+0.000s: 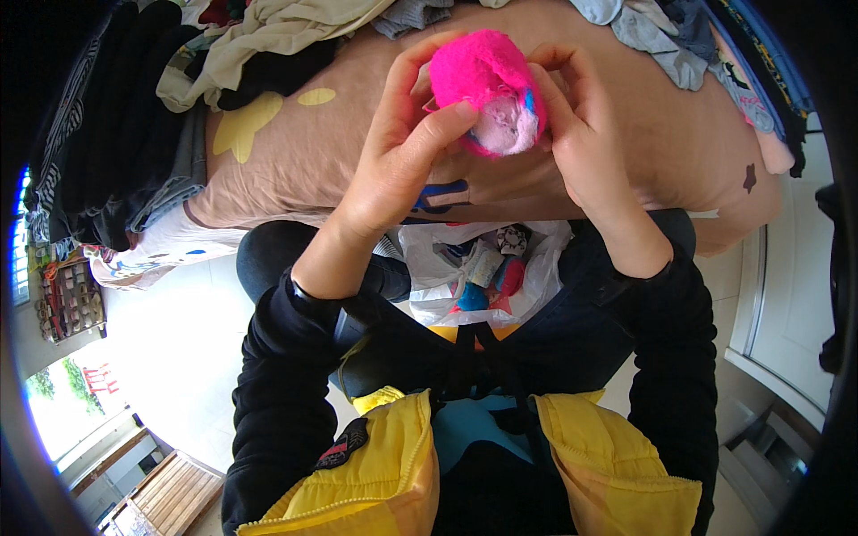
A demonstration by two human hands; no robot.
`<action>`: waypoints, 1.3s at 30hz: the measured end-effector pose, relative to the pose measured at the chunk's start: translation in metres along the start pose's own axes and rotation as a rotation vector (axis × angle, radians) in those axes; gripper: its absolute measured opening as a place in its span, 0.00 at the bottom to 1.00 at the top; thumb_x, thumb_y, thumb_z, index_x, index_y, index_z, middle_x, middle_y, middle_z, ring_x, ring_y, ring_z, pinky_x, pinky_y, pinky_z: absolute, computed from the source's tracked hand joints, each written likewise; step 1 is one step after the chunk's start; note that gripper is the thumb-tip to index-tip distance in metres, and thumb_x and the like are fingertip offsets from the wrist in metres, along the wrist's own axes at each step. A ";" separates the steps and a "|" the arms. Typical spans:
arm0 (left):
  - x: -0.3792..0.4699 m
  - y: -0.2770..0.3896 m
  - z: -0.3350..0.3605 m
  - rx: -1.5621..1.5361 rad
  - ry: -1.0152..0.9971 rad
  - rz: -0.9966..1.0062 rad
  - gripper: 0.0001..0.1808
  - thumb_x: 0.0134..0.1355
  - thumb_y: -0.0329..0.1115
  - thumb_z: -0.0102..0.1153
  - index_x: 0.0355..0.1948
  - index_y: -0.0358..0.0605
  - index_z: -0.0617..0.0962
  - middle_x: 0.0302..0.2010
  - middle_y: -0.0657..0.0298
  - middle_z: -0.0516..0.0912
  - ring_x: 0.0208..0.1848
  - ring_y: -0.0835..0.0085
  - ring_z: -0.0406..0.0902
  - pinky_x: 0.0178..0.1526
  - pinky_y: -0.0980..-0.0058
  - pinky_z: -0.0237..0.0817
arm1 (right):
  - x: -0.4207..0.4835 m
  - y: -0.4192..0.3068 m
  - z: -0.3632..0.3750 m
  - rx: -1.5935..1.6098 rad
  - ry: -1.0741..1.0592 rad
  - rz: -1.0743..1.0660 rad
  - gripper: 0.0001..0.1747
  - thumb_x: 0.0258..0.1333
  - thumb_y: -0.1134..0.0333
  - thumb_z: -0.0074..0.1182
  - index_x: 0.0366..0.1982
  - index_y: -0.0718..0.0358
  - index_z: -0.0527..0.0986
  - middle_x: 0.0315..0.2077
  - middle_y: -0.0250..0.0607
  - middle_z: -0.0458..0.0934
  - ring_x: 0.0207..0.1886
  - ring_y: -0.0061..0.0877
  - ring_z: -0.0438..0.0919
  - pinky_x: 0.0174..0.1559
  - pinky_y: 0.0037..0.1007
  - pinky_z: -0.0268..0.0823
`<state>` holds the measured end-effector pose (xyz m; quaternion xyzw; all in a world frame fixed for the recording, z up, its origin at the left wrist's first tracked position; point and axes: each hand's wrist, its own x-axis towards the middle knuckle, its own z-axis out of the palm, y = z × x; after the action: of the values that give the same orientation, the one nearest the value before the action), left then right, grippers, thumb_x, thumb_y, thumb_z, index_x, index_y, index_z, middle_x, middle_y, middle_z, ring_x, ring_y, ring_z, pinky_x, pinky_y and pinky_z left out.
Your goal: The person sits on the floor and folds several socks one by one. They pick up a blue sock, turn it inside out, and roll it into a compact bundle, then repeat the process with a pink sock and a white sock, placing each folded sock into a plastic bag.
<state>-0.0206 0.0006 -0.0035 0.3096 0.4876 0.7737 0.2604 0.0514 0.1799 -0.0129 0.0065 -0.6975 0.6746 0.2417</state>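
Note:
A bright pink fuzzy sock bundle (479, 67) with pale pink fabric showing at its opening is held up over the edge of the bed. My left hand (409, 127) grips it from the left, thumb pressed on its front near the opening. On the other side, the fingers of my right hand (576, 114) hold its right edge; some fingertips are hidden behind it. Below, between my knees, a white plastic bag (429, 295) stands open with several balled-up socks (486, 264) inside, in blue, grey, red and black with white.
A bed with a brown patterned sheet (281, 181) lies in front of me. Stacked dark clothes (120, 141) and a cream garment (268, 40) are at its left. Loose grey socks (653, 47) and folded clothes (764, 60) lie at its right. A white door (791, 301) stands far right.

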 end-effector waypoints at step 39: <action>-0.010 -0.026 0.015 0.761 0.412 0.554 0.29 0.49 0.24 0.65 0.52 0.39 0.68 0.46 0.56 0.70 0.46 0.64 0.67 0.50 0.69 0.62 | -0.021 -0.028 0.021 -0.822 -0.025 -0.679 0.21 0.46 0.80 0.66 0.44 0.65 0.75 0.45 0.45 0.79 0.33 0.35 0.81 0.32 0.28 0.75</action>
<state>0.0000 0.0127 -0.0244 0.3414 0.6756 0.6261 -0.1871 0.0723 0.1513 0.0071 0.1446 -0.8659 0.2292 0.4205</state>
